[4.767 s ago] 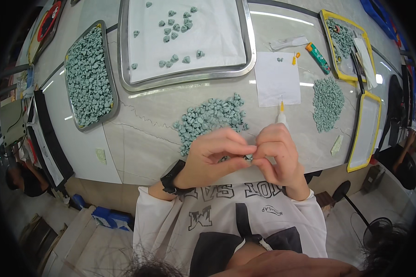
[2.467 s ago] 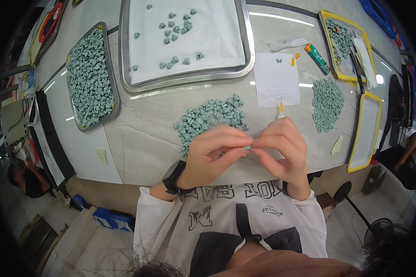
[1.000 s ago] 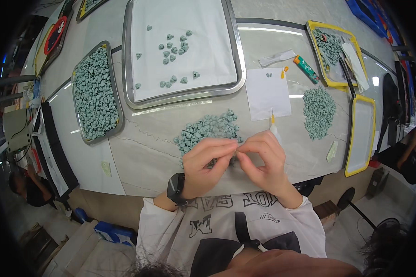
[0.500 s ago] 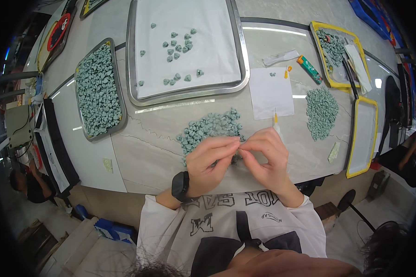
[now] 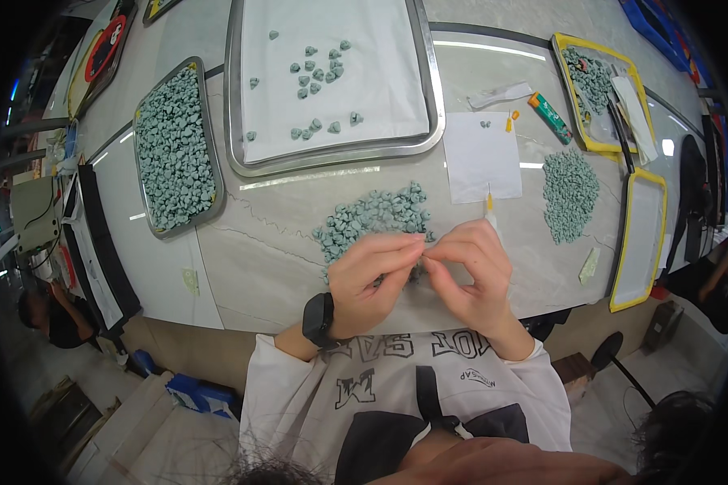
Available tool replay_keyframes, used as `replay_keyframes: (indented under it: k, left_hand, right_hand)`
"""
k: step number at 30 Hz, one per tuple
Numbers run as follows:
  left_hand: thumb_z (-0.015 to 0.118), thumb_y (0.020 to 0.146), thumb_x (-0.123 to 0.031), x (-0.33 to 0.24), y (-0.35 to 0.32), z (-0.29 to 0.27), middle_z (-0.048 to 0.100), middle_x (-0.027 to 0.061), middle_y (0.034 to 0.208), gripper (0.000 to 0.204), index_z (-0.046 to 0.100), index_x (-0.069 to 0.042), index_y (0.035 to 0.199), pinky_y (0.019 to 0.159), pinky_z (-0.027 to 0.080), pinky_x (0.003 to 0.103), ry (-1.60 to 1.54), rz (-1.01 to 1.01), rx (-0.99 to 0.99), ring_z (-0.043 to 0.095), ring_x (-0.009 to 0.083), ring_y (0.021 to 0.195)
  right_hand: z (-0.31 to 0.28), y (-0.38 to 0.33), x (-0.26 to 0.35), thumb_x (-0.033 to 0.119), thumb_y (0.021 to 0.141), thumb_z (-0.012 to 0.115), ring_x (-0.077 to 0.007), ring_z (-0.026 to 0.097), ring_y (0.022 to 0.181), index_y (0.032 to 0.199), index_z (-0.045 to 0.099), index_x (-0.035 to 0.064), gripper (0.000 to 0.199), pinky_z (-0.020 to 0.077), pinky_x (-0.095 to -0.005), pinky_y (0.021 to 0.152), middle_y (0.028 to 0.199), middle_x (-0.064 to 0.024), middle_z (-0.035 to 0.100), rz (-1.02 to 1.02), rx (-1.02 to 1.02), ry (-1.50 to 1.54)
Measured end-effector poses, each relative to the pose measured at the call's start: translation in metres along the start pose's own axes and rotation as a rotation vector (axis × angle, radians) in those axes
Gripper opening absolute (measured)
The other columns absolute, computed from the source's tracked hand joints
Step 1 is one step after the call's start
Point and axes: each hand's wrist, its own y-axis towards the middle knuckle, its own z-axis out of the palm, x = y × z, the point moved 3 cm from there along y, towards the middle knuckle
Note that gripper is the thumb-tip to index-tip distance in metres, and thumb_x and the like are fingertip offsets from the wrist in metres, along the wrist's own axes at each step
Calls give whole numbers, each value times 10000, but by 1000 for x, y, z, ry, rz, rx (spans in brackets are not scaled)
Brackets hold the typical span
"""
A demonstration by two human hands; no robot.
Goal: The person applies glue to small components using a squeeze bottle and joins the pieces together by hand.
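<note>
Work state: grey-green pieces are spread over several places, and the handwork looks under way rather than finished, with plenty of loose pieces left.
Lined tray: the large metal tray (image 5: 332, 164) bears a sparse scatter of pieces, most of its white liner (image 5: 380, 81) bare.
Near heap: a loose heap of pieces (image 5: 372, 218) lies on the bench (image 5: 275, 275), just beyond and partly under the hands.
Side stocks: the left tray (image 5: 220, 192) is densely filled; a heap of smaller pieces (image 5: 570, 198) lies at the right.
White paper: the sheet (image 5: 481, 162) carries two small pieces (image 5: 485, 124); a yellow-nozzled applicator (image 5: 491, 208) points onto its near edge.
Left hand: the hand (image 5: 372, 279) is curled, thumb and fingers drawn close, tips meeting the other hand's; pieces show around its thumb, but whether held or lying beneath, I cannot tell.
Right hand: the hand (image 5: 473, 275) has thumb and forefinger bent into a ring, tips nearly together against the left's.
Between fingertips: too small and covered to see; I cannot tell whether either hand grasps a piece.
</note>
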Motion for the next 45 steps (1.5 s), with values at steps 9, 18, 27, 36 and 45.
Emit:
replay_keyframes:
  k: [9,18,27,36,45]
  left_hand:
    - [547,835,137,7,1,2,619,174,1080,260,638,48,1062,814,524,278,-261,-191,91,625,203,961]
    - [567,847,117,10,-2,-1,627,150,1096,243,655,39,1059,829,518,271,-249,-351,77,623,183,977]
    - [623,828,38,-8,6,1,670,94,1000,193,688,-19,1000,697,519,255,-136,-208,22,644,154,826]
    - [602,852,20,-8,5,3,665,82,990,204,671,-16,1040,717,509,256,-207,-225,43,634,154,855]
    - [603,831,37,-8,4,8,666,97,993,213,672,-6,1028,695,518,269,-139,-164,6,644,164,839]
  right_hand:
    - [-4,3,-2,-56,654,707,-227,559,717,846,646,21,216,434,-319,652,778,-78,616,15,8,-6]
    - [3,-1,-1,-67,670,708,-233,573,717,833,645,17,194,445,-312,632,786,-82,621,72,15,-54]
    - [4,-7,3,-47,780,648,-198,565,766,847,606,-12,86,446,-285,713,827,-95,603,173,1,-37]
    - [-2,-10,3,-24,814,645,-189,564,785,879,624,-14,70,443,-288,734,836,-85,612,194,5,-19]
    - [1,-11,2,-37,797,658,-184,565,762,858,618,-10,78,444,-281,721,819,-82,612,155,-49,-26]
